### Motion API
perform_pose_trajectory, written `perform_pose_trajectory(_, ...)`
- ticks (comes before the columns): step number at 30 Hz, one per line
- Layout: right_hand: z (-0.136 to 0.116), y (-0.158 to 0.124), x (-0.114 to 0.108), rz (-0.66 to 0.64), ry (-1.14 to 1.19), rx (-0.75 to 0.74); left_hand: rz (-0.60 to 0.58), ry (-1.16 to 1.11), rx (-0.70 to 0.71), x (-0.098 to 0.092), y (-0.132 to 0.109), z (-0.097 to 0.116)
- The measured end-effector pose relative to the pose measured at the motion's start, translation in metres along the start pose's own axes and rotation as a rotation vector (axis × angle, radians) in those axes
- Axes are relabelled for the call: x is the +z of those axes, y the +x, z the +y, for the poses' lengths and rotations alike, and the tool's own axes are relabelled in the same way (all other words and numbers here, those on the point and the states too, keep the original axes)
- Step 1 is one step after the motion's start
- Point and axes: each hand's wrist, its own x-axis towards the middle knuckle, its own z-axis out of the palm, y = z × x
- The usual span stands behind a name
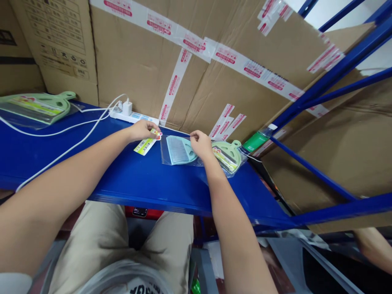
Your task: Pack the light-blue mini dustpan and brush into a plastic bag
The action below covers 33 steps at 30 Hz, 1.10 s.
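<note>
Between the fingers of my left hand (143,130) is a yellow-green printed label card (145,147) with a red, rounded tip. My right hand (201,143) pinches the upper right edge of a clear plastic bag (165,154). Inside that bag lies a light blue mini dustpan (177,151), flat on the blue shelf (159,183); my right hand covers part of its handle end. Just right of my right hand, a pale green mini dustpan (234,153) with a similar label lies in clear plastic.
Another bagged green dustpan (58,108) lies at the left. White cables run from a power strip (134,118) along the back. Large cardboard boxes (131,65) wall the rear. A green-labelled bottle (257,139) leans by the blue rack frame. Another person's arm (373,247) shows at lower right.
</note>
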Motion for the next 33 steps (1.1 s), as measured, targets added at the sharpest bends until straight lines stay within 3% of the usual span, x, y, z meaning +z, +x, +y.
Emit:
perform_pose_trajectory(4, -0.006, -0.001, 0.011, -0.113, 0.315, 0.020, -0.026, -0.152, 0.092, 0.011, -0.004, 0.011)
perform_pose_trajectory(9, -0.015, -0.006, 0.022, -0.258, 0.659, 0.054, -0.149, -0.313, 0.251, 0.032, -0.008, 0.021)
perform_pose_trajectory(16, -0.019, -0.009, 0.017, -0.336, 0.827, 0.087, -0.148, -0.330, 0.325, 0.041, -0.011, 0.024)
perform_pose_trajectory(22, -0.025, -0.012, 0.009, -0.303, 0.928, 0.139, -0.063, -0.298, 0.212, 0.043, -0.018, 0.033)
perform_pose_trajectory(27, -0.025, -0.012, 0.004, -0.254, 0.958, 0.216, 0.000, -0.446, 0.113, 0.044, -0.018, 0.034)
perform_pose_trajectory(29, -0.025, -0.012, 0.006, -0.211, 0.962, 0.247, -0.041, -0.486, 0.075, 0.045, -0.017, 0.032)
perform_pose_trajectory(33, -0.024, -0.010, 0.009, -0.101, 0.976, 0.334, -0.235, -0.456, 0.108, 0.050, -0.017, 0.028)
